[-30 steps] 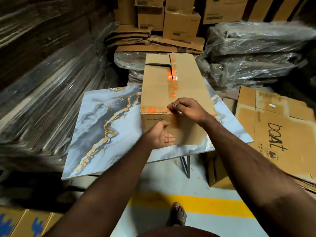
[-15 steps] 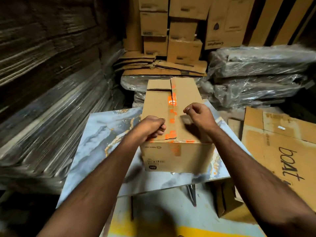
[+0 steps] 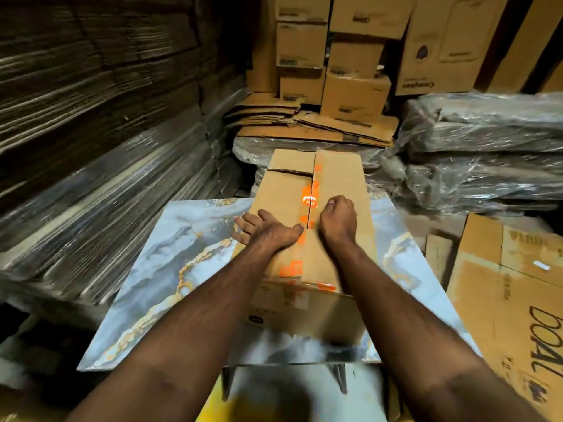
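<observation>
On the marbled table (image 3: 182, 269), near its front edge, the box (image 3: 341, 178) is pressed down by the flat left hand (image 3: 268, 234). The seam tape (image 3: 309, 202) seems pinched by the clenched right hand (image 3: 336, 216). Pulled hard, the tape may be torn or the cardboard stripped.

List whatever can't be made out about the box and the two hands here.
Head view only:
- Right hand grip: its curled fingers hide whether it pinches anything.
- Box front label: the print is blurred and too small.
- Box top's near end: covered by the left forearm and right forearm.
</observation>
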Tool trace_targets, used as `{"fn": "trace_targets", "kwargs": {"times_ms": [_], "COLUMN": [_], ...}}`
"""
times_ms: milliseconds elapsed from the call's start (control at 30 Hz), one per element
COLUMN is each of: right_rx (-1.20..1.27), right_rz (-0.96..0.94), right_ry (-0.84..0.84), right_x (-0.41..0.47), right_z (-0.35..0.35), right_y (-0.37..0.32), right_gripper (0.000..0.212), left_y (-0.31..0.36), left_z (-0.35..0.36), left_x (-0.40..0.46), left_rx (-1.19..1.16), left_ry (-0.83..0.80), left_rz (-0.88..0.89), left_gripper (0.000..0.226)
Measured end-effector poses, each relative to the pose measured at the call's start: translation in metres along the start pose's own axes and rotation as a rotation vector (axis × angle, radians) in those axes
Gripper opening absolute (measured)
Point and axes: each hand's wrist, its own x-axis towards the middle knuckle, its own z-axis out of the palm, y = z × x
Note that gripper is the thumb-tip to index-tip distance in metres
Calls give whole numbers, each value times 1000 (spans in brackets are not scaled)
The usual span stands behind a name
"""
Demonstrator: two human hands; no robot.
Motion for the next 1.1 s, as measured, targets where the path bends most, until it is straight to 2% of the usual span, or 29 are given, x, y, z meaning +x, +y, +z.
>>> {"fn": "trace_targets", "kwargs": {"times_ms": [167, 300, 433, 533, 667, 833, 967, 1100], "right_rx": [162, 172, 20, -104, -189, -404, -495, -793], "right_rz": [-39, -66, -139, -211, -237, -294, -446, -517], "right_ry": [115, 126, 10, -92, -140, -183, -242, -510], "right_x": [-12, -14, -10, -9, -9, -8, -10, -20], "right_z": [-4, -1, 7, 8, 6, 9, 14, 17], "right_y": [8, 8, 12, 11, 9, 9, 3, -11], "right_gripper": [26, 25, 27, 33, 34, 27, 44, 86], "left_y": [30, 47, 34, 29, 38, 33, 20, 17], "left_z": [1, 7, 9, -3, -12, -30, -40, -27], "left_x": [9, 21, 36, 43, 35, 42, 61, 89], "left_rx": [-33, 18, -146, -145, 33, 32, -79, -208], "left_ry": [-54, -86, -10, -21, -189, -167, -122, -124], "left_rz": [-77, -120, 31, 41, -22, 57, 131, 128], "left_gripper": [139, 149, 118, 111, 142, 146, 151, 143]}}
